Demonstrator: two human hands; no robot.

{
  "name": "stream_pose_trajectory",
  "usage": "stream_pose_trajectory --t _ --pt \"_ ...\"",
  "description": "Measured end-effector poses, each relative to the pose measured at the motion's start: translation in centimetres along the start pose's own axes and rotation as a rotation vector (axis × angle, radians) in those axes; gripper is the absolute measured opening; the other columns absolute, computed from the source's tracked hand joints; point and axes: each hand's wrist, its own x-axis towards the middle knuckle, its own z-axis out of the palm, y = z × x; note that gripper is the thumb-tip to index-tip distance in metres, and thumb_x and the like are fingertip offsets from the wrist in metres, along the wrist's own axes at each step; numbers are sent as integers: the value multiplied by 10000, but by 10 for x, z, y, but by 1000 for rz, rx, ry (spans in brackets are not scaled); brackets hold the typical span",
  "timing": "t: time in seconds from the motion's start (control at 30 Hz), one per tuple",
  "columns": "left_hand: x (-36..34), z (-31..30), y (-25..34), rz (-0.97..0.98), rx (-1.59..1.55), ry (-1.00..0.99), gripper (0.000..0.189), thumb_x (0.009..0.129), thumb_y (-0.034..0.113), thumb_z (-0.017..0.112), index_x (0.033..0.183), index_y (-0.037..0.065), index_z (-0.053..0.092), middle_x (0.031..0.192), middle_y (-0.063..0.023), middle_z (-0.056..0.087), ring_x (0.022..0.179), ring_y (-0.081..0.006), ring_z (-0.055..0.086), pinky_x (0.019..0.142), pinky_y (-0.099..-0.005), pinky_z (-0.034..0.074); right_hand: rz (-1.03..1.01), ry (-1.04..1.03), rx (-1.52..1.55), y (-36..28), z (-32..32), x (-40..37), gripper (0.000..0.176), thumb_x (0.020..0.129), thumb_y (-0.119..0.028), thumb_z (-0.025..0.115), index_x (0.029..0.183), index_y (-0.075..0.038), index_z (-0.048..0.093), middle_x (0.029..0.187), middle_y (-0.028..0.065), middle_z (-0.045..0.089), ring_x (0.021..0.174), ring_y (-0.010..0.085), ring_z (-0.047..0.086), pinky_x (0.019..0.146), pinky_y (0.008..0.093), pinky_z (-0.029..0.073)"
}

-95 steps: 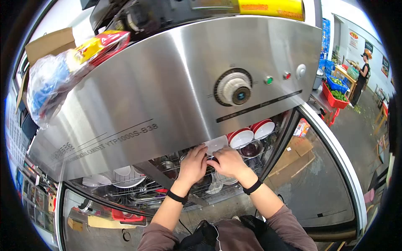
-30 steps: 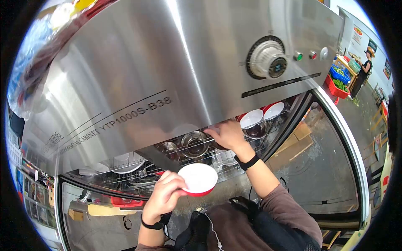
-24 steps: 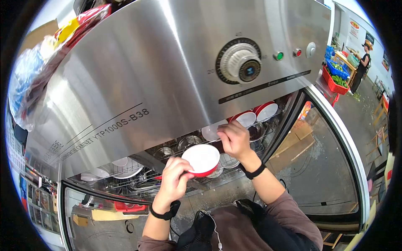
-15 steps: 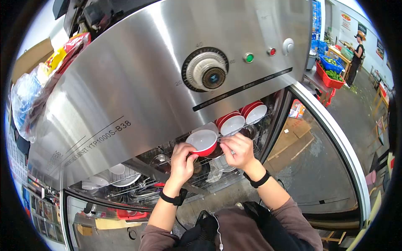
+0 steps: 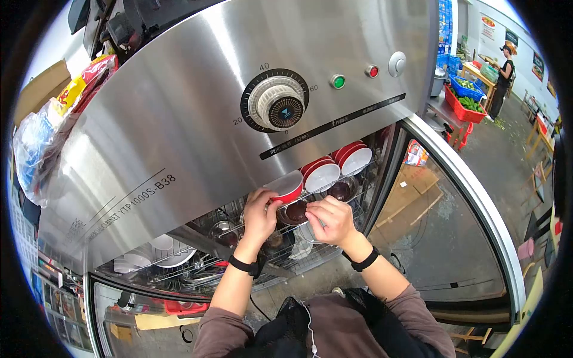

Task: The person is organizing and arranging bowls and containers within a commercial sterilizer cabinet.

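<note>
My left hand [image 5: 261, 213] grips the near left edge of a red bowl with a white inside [image 5: 286, 184]. The bowl is tilted, partly under the steel front edge of the cabinet, on or just over the upper wire rack. My right hand [image 5: 332, 219] is apart from the bowl, a little below and to its right. Its fingers are curled together, and whatever they hold, if anything, is hidden. Right of the held bowl stand more red-and-white bowls [image 5: 323, 178] in leaning stacks [image 5: 356, 160]. Dark round-looking dishes [image 5: 342, 190] show just beneath them.
The steel cabinet front [image 5: 197, 113] carries a timer dial [image 5: 276, 100]. A glass door [image 5: 459, 238] swings out at right, another at lower left. White dishes [image 5: 140, 256] sit on the left rack. Farther off, a person [image 5: 505, 77] stands near a red crate [image 5: 464, 106] of greens.
The bowl in my left hand has gone farther into the cabinet, under its front edge. My right hand has drawn away from the bowl's rim, downward. The view has shifted slightly.
</note>
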Motion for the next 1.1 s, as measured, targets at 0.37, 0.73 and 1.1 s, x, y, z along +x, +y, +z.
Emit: stream_pose_trajectory --t 0.37,0.73,1.1 --pt "9 -7 -12 -9 248 -169 118 888 87 680 955 29 758 1037 -118 723 1010 -369 689 904 -433 540 -4 -60 20 -1 16 -3 158 770 -68 799 901 -16 730 955 117 754 778 290 691 677 369 566" --pt "-2 -20 -4 69 318 -347 344 894 113 563 1181 -37 679 1232 -193 655 1208 -393 603 1027 -488 514 24 -524 -36 -8 39 23 624 841 -523 756 1054 61 701 1072 187 703 1037 365 619 997 453 484" --pt "-60 -90 29 478 343 -144 276 689 29 710 960 82 711 960 -64 697 769 -261 696 661 -363 580 33 -400 -152 -17 56 31 537 842 -467 778 1067 19 739 1062 165 719 1027 360 644 944 448 512"
